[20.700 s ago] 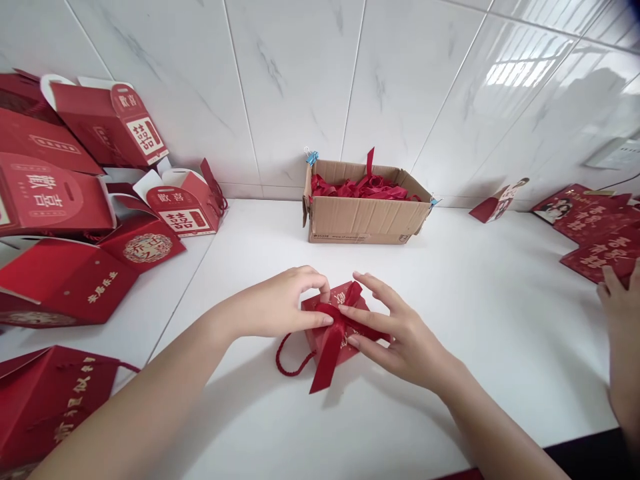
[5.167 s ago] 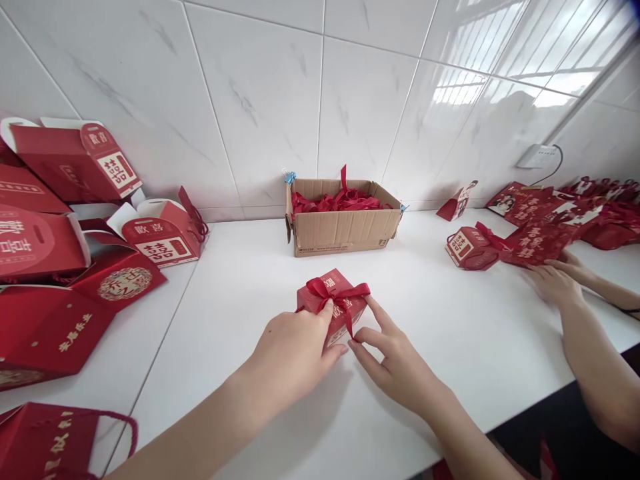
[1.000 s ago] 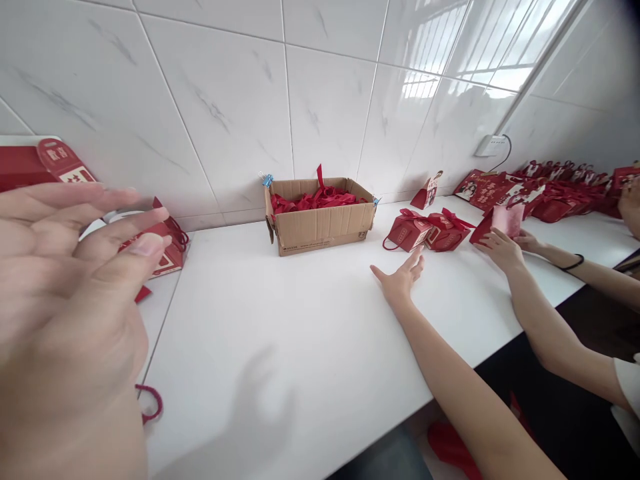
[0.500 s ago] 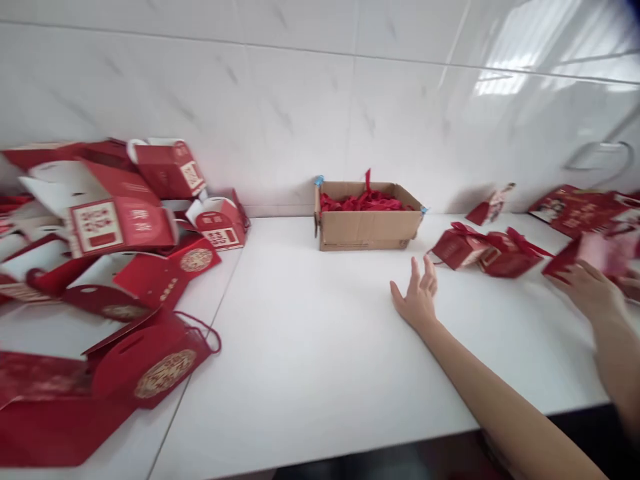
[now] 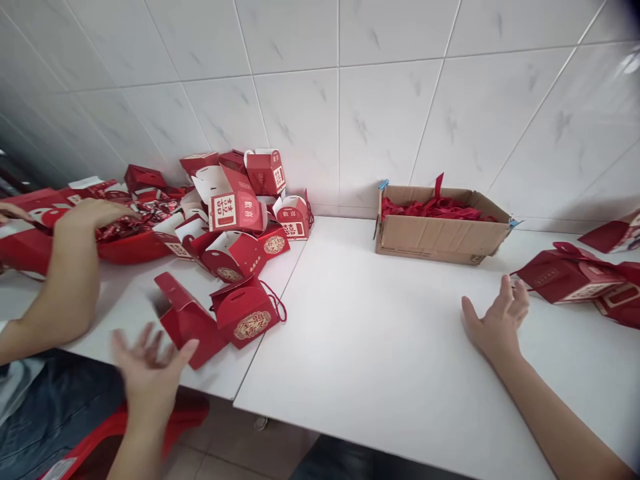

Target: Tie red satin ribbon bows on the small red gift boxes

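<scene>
My left hand (image 5: pixel 147 373), blurred, has its fingers spread at the table's left front edge. Just beyond its fingertips stands a red gift box (image 5: pixel 193 327), partly blurred, with a second red box (image 5: pixel 247 313) with a gold emblem and cord beside it. On the right, my right hand (image 5: pixel 497 327) is open above the white table, fingers apart, with nothing in it. Close to its fingertips sits a closed red gift box (image 5: pixel 560 273) with a ribbon on top. Behind the table's middle stands a cardboard box (image 5: pixel 440 240) of red ribbons.
Several open red boxes (image 5: pixel 237 207) are heaped at the back left. A co-worker's arm (image 5: pixel 75 267) reaches over a red basin (image 5: pixel 135 250) of shiny wrapped pieces. A red chair (image 5: pixel 185 413) stands below. More red boxes (image 5: pixel 623 290) lie at the right edge.
The view has swung left, bringing the co-worker and basin into sight. My left hand has come into view. My right hand stays open. Another hand at the far right has left the picture.
</scene>
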`<move>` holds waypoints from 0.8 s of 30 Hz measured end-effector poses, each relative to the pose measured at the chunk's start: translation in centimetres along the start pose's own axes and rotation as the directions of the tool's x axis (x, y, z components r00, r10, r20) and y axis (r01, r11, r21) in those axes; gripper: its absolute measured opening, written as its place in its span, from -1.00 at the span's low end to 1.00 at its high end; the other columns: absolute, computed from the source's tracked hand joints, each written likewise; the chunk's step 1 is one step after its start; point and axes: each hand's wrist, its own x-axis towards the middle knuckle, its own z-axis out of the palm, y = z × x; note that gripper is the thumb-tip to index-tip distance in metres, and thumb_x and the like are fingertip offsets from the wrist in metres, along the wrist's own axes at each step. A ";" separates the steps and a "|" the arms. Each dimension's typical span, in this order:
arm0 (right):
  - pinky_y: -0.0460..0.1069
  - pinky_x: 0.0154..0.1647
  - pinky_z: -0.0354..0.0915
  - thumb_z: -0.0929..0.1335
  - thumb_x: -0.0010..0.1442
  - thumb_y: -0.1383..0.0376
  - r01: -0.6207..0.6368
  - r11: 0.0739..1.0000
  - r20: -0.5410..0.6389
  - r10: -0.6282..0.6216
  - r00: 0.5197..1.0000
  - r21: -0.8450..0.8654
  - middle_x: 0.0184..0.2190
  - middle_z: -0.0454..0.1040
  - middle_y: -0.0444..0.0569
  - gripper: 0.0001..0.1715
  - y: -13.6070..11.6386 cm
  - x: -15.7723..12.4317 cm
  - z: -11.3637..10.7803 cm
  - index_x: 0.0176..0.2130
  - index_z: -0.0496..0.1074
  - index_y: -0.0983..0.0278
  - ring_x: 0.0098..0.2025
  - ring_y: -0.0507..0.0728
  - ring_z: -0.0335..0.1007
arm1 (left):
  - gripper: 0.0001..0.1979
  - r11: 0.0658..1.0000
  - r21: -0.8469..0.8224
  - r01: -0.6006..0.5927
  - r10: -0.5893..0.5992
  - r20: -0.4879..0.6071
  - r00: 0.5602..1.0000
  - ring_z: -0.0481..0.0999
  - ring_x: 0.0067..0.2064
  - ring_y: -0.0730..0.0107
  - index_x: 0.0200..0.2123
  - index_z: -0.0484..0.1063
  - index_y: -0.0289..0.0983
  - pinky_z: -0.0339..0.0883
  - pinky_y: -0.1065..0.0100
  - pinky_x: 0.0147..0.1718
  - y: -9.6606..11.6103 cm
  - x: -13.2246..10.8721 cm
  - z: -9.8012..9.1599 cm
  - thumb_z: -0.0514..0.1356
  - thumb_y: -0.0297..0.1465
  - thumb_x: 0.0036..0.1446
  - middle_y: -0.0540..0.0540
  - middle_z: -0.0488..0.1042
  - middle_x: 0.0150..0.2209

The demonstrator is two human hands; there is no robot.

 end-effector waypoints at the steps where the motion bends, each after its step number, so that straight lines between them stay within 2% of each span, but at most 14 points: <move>1: 0.49 0.09 -0.07 0.27 0.12 0.03 0.003 1.000 -0.001 -0.003 1.000 0.005 0.28 -0.28 0.31 0.00 0.0 0.0 0.0 0.32 -0.31 0.27 0.27 0.53 -0.22 | -0.33 0.998 0.038 0.050 -0.050 0.014 0.999 0.22 0.20 0.00 0.04 0.12 0.09 0.13 -0.16 0.16 -0.7 0.7 1.3 0.33 -0.24 -0.15 0.10 0.32 0.02; 2: 0.49 0.10 -0.07 0.27 0.12 0.03 0.008 1.000 -0.003 -0.008 1.000 0.009 0.28 -0.28 0.31 -0.01 0.0 0.1 0.0 0.32 -0.30 0.26 0.27 0.53 -0.21 | -0.42 0.992 0.108 0.064 -0.071 0.057 0.996 0.24 0.18 -0.03 -0.05 0.24 -0.01 0.05 -0.12 0.21 -1.5 1.4 2.4 0.36 -0.24 -0.18 0.06 0.36 -0.02; 4: 0.48 0.10 -0.07 0.27 0.12 0.03 0.017 1.000 -0.005 -0.017 1.000 0.013 0.27 -0.28 0.31 -0.01 0.0 0.1 0.1 0.32 -0.30 0.27 0.27 0.52 -0.21 | -0.50 0.988 0.134 0.079 -0.094 0.110 0.990 0.32 0.11 -0.07 -0.17 0.31 -0.14 0.10 -0.09 0.19 -2.9 2.1 3.9 0.37 -0.21 -0.21 -0.03 0.40 -0.10; 7: 0.47 0.10 -0.06 0.27 0.12 0.04 0.017 1.000 0.008 -0.017 1.000 0.016 0.27 -0.28 0.32 0.00 0.0 0.2 0.1 0.31 -0.31 0.29 0.28 0.52 -0.25 | -0.46 0.992 0.060 0.115 -0.122 0.130 0.984 0.40 0.03 -0.05 -0.16 0.26 -0.18 0.27 -0.06 0.08 -3.5 1.5 4.8 0.37 -0.19 -0.21 -0.11 0.40 -0.09; 11: 0.45 0.11 -0.06 0.27 0.11 0.04 0.002 1.000 0.031 -0.003 1.000 0.023 0.26 -0.28 0.32 -0.01 -0.1 0.2 0.1 0.31 -0.28 0.28 0.27 0.51 -0.26 | -0.38 0.988 -0.029 0.152 -0.138 0.280 0.950 0.44 0.00 0.06 -0.09 0.10 -0.14 0.39 0.01 -0.02 -2.2 -0.1 6.2 0.36 -0.23 -0.18 -0.13 0.31 -0.01; 15: 0.44 0.11 -0.05 0.26 0.13 0.04 -0.001 1.000 0.034 0.000 0.999 0.029 0.26 -0.28 0.31 -0.04 0.0 0.2 0.2 0.31 -0.26 0.29 0.25 0.50 -0.19 | -0.34 0.977 -0.054 0.207 -0.172 0.376 0.911 0.46 -0.03 0.12 -0.14 0.01 -0.14 0.46 0.08 -0.11 -0.7 -0.1 9.2 0.37 -0.25 -0.22 -0.11 0.27 -0.04; 20: 0.42 0.09 -0.01 0.27 0.15 0.07 -0.022 0.998 0.052 0.019 0.998 0.058 0.25 -0.29 0.32 -0.10 0.0 0.2 0.3 0.30 -0.22 0.26 0.27 0.48 -0.21 | -0.41 0.988 0.104 0.110 -0.147 0.481 0.864 0.46 -0.05 0.05 -0.22 0.06 -0.22 0.45 0.09 -0.17 1.4 0.8 13.5 0.35 -0.16 -0.20 -0.15 0.29 -0.10; 24: 0.42 0.10 0.00 0.26 0.17 0.10 -0.060 0.995 0.070 0.054 0.996 0.081 0.26 -0.28 0.31 -0.15 -0.2 0.2 0.2 0.29 -0.20 0.22 0.28 0.45 -0.22 | -0.44 0.996 0.053 0.073 -0.090 0.593 0.800 0.49 -0.11 0.08 -0.20 0.08 -0.23 0.45 0.14 -0.23 3.3 0.9 16.6 0.31 -0.13 -0.14 -0.20 0.34 -0.12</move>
